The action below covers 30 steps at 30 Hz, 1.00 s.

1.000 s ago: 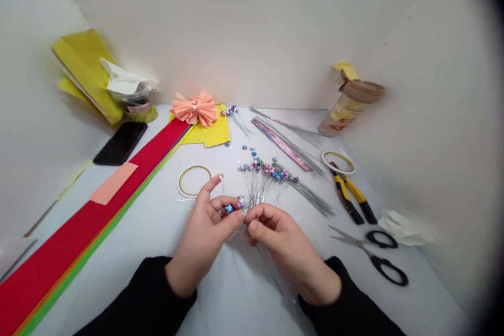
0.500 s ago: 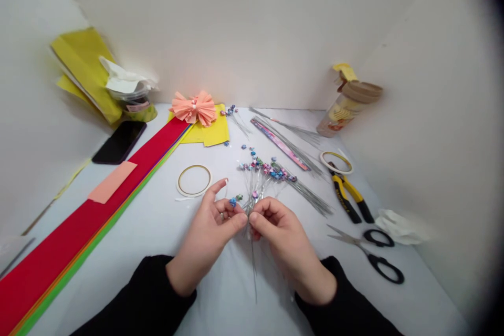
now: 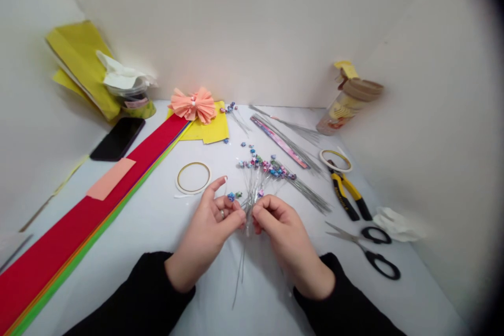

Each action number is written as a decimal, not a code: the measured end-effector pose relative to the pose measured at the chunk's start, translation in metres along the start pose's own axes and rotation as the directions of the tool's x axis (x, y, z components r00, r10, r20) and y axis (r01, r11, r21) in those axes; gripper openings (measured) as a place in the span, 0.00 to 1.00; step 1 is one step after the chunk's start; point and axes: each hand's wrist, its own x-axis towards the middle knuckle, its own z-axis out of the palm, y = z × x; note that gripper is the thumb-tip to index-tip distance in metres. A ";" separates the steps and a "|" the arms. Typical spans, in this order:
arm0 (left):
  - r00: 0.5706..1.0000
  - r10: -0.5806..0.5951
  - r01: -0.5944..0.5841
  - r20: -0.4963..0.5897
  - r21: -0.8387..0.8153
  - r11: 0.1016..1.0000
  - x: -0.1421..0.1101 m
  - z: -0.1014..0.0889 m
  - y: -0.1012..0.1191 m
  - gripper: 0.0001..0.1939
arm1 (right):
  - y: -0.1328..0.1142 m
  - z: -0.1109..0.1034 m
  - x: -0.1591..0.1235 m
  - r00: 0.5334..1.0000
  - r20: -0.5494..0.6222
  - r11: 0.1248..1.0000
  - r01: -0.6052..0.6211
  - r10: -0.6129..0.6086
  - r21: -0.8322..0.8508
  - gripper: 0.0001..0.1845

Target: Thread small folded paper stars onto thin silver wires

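Observation:
My left hand point(image 3: 212, 220) pinches thin wire stems between thumb and fingers, its index finger raised. A blue paper star point(image 3: 231, 196) and a small green one stick out above those fingers, and loose wire ends trail below. My right hand point(image 3: 281, 226) is closed in a pinch on a wire stem, with a pink star point(image 3: 261, 193) just above its fingertips. Between and beyond both hands a bunch of wire-stemmed paper stars point(image 3: 265, 168) fans out on the table. Exactly which wires each hand grips is partly hidden by the fingers.
Tape rolls point(image 3: 193, 177) lie at left and right point(image 3: 335, 160). Pliers point(image 3: 348, 194), scissors point(image 3: 368, 249) and crumpled tissue point(image 3: 397, 224) are on the right. Loose wires point(image 3: 309, 189) and a cup point(image 3: 350, 107) stand behind. Leftward are red paper point(image 3: 90, 220), a phone point(image 3: 118, 139) and a pink bow point(image 3: 192, 105).
The hands have drawn slightly apart. The wire ends below them have swung left, and the blue and pink stars have shifted a little. The whole view has tilted slightly.

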 end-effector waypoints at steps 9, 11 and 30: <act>0.999 -0.035 0.035 -0.018 -0.042 0.999 -0.002 0.006 0.000 0.45 | -0.006 0.006 -0.004 0.998 -0.010 0.991 0.058 -0.059 -0.119 0.10; 1.000 -0.028 0.027 -0.014 -0.054 0.998 -0.002 0.006 0.000 0.46 | -0.004 0.006 -0.005 0.997 0.031 0.995 0.079 -0.077 -0.056 0.11; 0.989 -0.069 0.080 0.131 -0.085 0.993 -0.002 0.001 -0.003 0.52 | -0.005 -0.005 0.004 0.943 0.301 0.911 -0.242 0.140 0.335 0.13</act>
